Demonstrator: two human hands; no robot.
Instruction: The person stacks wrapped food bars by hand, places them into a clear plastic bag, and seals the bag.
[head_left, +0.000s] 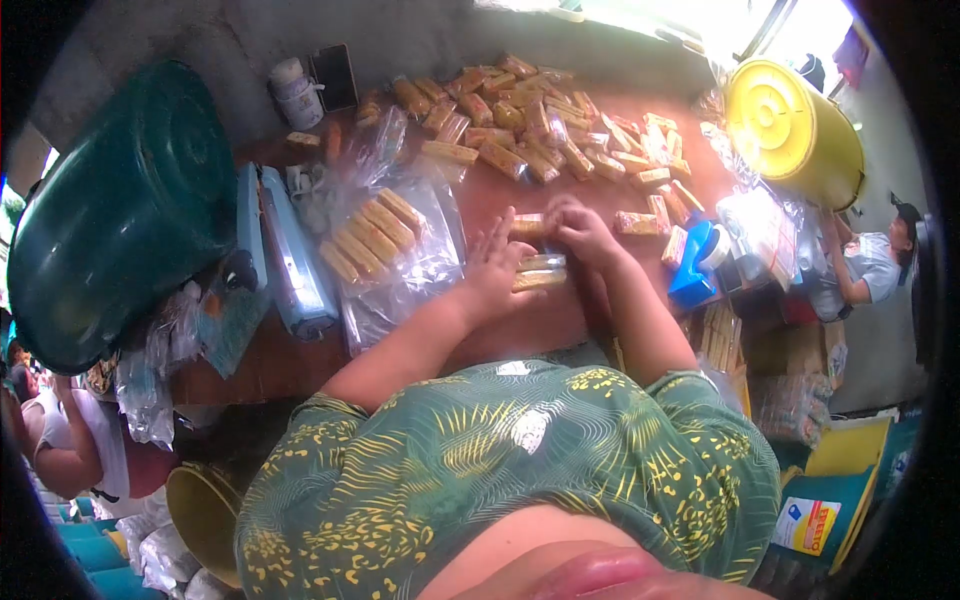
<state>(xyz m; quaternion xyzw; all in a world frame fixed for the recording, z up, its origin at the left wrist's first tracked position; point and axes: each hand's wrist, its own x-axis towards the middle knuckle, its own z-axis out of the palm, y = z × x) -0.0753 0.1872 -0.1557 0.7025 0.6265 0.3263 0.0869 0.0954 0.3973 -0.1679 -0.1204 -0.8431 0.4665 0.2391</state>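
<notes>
My left hand (493,268), its fingers stretched out, rests against the left ends of a few wrapped snack packs (540,272) on the brown table. Just above those lies another clear-wrapped pack (527,229), between my two hands. At its right end the fingers of my right hand (582,232) are curled closed on the wrapper. The packs look like long golden pieces in clear plastic. To the left, a row of similar packs (373,236) lies on a large clear plastic bag (440,215).
A heap of wrapped packs (520,110) covers the table's far side. A blue tape dispenser (694,270) stands right; a blue bag sealer (297,255) lies left. Nearby are a green drum (120,215) and a yellow drum (790,130). Co-workers (868,268) are at both sides.
</notes>
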